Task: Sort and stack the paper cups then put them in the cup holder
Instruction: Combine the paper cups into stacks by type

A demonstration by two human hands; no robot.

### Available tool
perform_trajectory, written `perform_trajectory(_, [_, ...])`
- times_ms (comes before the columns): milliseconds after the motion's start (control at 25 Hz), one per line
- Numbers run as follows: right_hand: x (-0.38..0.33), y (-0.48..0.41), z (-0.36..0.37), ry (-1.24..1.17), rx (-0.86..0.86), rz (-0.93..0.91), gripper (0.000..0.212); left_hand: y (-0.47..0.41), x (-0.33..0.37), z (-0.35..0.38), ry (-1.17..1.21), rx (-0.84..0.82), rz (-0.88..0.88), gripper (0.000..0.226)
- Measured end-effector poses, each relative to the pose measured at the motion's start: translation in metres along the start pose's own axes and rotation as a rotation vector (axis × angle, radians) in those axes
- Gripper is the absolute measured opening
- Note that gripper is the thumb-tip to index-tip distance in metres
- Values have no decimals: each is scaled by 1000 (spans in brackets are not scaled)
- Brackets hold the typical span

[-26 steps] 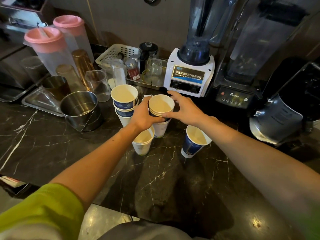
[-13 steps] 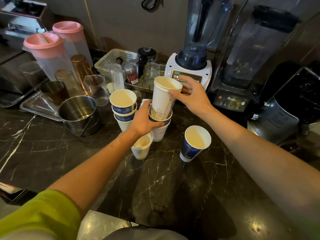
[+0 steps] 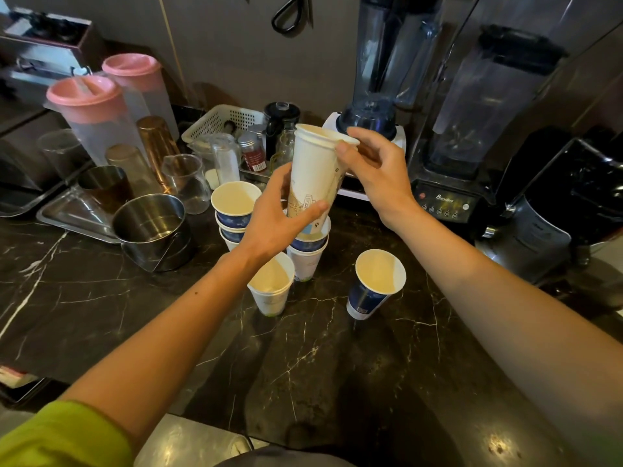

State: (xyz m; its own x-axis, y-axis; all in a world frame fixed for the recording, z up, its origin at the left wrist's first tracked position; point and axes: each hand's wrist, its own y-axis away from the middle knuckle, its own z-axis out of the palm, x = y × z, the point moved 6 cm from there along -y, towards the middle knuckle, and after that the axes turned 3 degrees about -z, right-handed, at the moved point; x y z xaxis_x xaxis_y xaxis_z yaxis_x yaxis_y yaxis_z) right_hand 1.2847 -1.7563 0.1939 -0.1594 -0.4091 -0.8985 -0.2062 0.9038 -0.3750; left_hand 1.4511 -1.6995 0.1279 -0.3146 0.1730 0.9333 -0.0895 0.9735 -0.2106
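- Since half a second ago the tall white cup (image 3: pixel 315 170) has risen higher out of the middle stack (image 3: pixel 308 251), and the left hand (image 3: pixel 274 217) has moved up from the stack to grip the cup's lower part.
- Right hand (image 3: pixel 374 166) pinches the tall cup's rim, thumb on the near side and fingers behind; the left hand is clamped around its printed lower wall. The cup tilts slightly, its base just above the stack's top.
- Paper cups on the black marbled table (image 3: pixel 337 365): one tall white cup in the hands; a middle stack showing at least two rims, blue over white; a left stack (image 3: pixel 234 214) showing three rims, blue-banded; one single white cup (image 3: pixel 271 288) in front; one single blue cup (image 3: pixel 374 284) to the right, standing apart.
- Two pink-lidded pitchers (image 3: pixel 97 119) stand at far left, beside a steel pot (image 3: pixel 151 227) and a white basket (image 3: pixel 222 124).
- Two blenders stand behind: a white-based one (image 3: pixel 371 96) and a black one (image 3: pixel 448 200) reading "Blenders".
- Print on the cups is too small to read.
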Motion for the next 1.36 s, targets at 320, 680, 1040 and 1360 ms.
perform_trajectory(320, [-15,34,48,-22,-204,-78,60,58,-6,-47,22,55,-32,68])
perform_trajectory(680, [38,86,78,151,-414,7,70,106,-59,-46,-132,-7,-226,70])
perform_trajectory(1040, [77,126,95,405,-568,64,68,113,-74,-28,-148,-16,-252,83])
perform_trajectory(1360, [78,117,92,446,-638,21,55,114,-89,-34,-239,-96,-230,94])
